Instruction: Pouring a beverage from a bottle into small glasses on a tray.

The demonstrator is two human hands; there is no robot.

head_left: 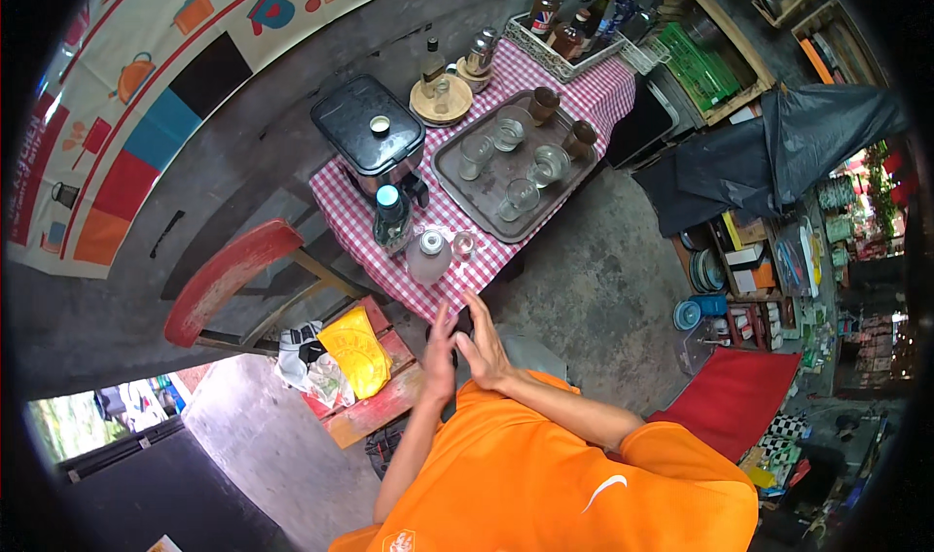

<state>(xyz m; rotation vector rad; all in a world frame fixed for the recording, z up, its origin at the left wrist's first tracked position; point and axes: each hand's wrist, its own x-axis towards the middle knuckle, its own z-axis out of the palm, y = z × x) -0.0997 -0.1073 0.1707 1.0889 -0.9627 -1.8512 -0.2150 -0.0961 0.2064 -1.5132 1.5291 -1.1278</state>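
My left hand [441, 359] and my right hand [484, 351] come together in front of me, palms facing, with fingers stretched out and nothing held. They are just short of the near corner of a table with a red-and-white checked cloth [348, 244]. Closest to them on the cloth stand a clear, round-bodied bottle [428, 258] and a small glass [463, 247]. Behind these is a dark bottle with a light blue cap [391, 223]. A brown tray [484, 184] farther back carries several clear glasses and two brown cups [544, 105].
A black-lidded box [362, 114] and a wooden board with bottles [440, 107] stand along the wall. At back right is a bottle crate [555, 58]. A red wooden chair [233, 280] holds plastic bags [355, 353] on my left. Cluttered shelves [744, 260] line the right.
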